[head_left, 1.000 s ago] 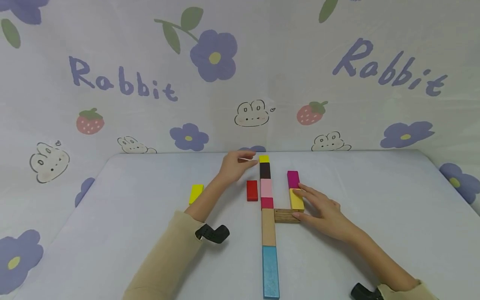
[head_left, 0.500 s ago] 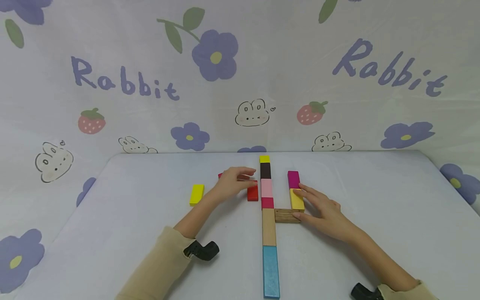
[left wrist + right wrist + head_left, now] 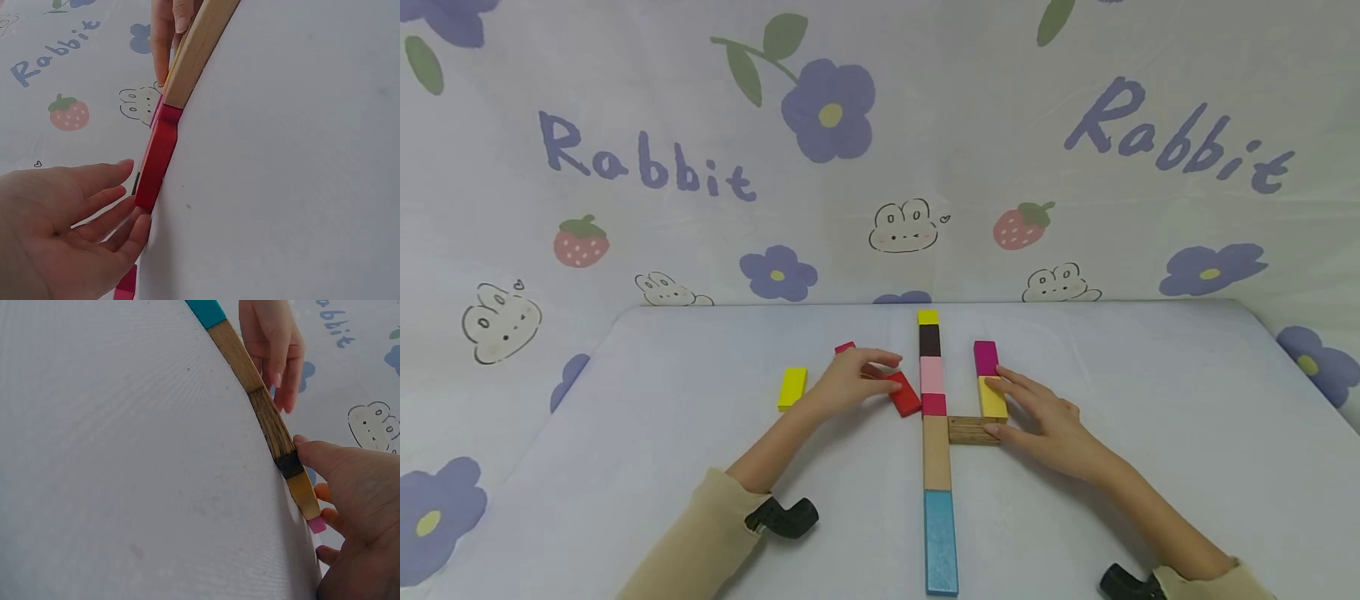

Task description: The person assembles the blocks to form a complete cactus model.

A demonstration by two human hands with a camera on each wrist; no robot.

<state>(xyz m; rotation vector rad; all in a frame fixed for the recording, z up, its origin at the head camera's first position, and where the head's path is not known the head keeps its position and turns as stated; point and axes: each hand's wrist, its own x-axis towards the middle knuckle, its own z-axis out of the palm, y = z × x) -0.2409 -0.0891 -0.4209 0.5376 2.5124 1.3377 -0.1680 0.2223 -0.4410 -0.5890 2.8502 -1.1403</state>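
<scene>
My left hand (image 3: 850,382), its fingers fairly straight, touches the far-left end of a red block (image 3: 905,395). The block lies flat and slanted, its near corner right at the column's crimson block (image 3: 934,405). In the left wrist view the fingertips sit at the end of that red block (image 3: 156,162). My right hand (image 3: 1060,425) lies with its fingers extended, fingertips on a golden-yellow block (image 3: 993,397) and thumb on a brown wood-grain block (image 3: 972,430). Beyond the golden-yellow block is a magenta block (image 3: 986,358). In the right wrist view a dark block (image 3: 289,465) shows near the thumb.
A straight column runs away from me: a blue block (image 3: 941,542), a tan block (image 3: 936,452), crimson, a pink block (image 3: 932,375), a black block (image 3: 929,340) and a small yellow block (image 3: 928,317). Left lie another yellow block (image 3: 792,389) and a partly hidden crimson block (image 3: 845,347).
My left hand has come back from the column's far end, down and left, to the red block. That block has turned from straight to slanted. The right hand has stayed in place.
</scene>
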